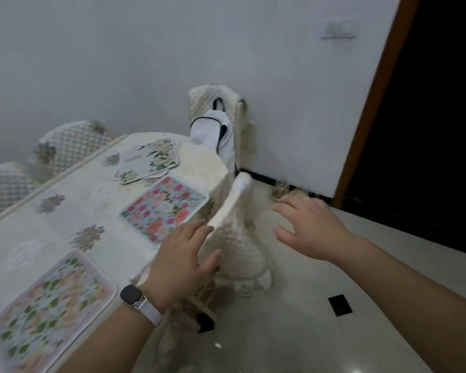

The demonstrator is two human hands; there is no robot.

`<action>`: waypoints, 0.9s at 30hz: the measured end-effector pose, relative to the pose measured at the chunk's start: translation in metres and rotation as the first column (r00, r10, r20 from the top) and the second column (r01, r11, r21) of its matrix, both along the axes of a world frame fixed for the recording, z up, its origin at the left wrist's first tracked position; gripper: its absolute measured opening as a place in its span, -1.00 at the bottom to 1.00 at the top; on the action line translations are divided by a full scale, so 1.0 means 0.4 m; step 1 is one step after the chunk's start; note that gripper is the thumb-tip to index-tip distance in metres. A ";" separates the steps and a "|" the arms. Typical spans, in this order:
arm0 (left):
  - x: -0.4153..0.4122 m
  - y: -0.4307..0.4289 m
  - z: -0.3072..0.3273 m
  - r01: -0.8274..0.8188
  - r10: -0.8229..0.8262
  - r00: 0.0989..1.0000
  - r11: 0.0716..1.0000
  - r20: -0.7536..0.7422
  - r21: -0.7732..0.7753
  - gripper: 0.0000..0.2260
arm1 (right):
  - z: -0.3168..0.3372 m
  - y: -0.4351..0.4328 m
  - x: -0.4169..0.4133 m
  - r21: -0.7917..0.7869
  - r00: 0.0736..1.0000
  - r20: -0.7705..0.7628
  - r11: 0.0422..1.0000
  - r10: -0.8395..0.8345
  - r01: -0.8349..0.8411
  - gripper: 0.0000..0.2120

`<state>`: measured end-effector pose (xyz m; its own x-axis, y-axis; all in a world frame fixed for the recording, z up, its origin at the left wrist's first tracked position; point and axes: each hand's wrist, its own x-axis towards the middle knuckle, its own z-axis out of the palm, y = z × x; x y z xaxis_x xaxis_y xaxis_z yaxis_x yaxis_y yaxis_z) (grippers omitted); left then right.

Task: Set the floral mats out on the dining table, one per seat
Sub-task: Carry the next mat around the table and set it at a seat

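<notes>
Two floral mats lie flat along the near edge of the dining table (73, 200): a green-and-peach one (49, 308) at the lower left and a pink-and-blue one (164, 208) further along. A small stack of floral mats (148, 160) sits near the table's far end. My left hand (183, 262), with a watch on the wrist, hovers with straight fingers beside the pink mat, at the back of a cream-covered chair (237, 238). My right hand (307, 227) is spread open over the floor to the right of that chair. Neither hand holds anything.
Two quilted chairs (70, 146) stand on the table's far side at the left. Another chair (215, 103) at the table's end carries a white garment (215, 133). A white wall, a dark doorway (428, 130) with a brown frame, and a glossy tiled floor lie to the right.
</notes>
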<state>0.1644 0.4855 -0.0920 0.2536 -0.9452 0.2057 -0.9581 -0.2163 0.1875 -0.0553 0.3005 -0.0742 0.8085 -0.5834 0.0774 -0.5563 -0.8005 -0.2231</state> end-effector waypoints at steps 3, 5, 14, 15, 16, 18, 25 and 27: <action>-0.053 -0.109 0.004 0.079 -0.079 0.997 0.997 0.021 0.012 -0.54 | 0.004 -0.071 -0.100 -0.012 0.998 -0.018 0.998 -0.062 0.062 -0.48; -0.075 -0.173 0.002 0.121 -0.122 0.991 0.993 0.049 0.013 -0.55 | -0.001 -0.105 -0.152 -0.013 0.995 -0.022 0.995 -0.101 0.101 -0.48; -0.110 -0.463 -0.045 0.190 -0.191 0.981 0.982 0.024 0.008 -0.51 | -0.027 -0.285 -0.262 0.001 0.976 -0.097 0.981 -0.194 0.195 -0.47; -0.105 -0.498 -0.056 0.197 -0.197 0.980 0.980 0.023 0.006 -0.51 | -0.034 -0.316 -0.262 0.007 0.974 -0.111 0.980 -0.197 0.199 -0.46; -0.096 -0.534 -0.068 0.202 -0.202 0.979 0.979 0.025 0.000 -0.52 | -0.041 -0.350 -0.259 0.012 0.973 -0.120 0.979 -0.199 0.202 -0.46; -0.072 -0.610 -0.089 0.202 -0.201 0.979 0.979 0.036 -0.009 -0.53 | -0.054 -0.424 -0.242 0.005 0.970 -0.134 0.979 -0.200 0.203 -0.46; 0.048 -0.884 -0.110 0.192 -0.193 0.979 0.981 0.069 0.023 -0.53 | -0.048 -0.702 -0.125 -0.021 0.959 -0.189 0.978 -0.209 0.209 -0.48; 0.103 -0.965 -0.100 0.174 -0.174 0.982 0.985 0.074 0.006 -0.53 | -0.024 -0.776 -0.073 -0.067 0.959 -0.171 0.974 -0.227 0.218 -0.51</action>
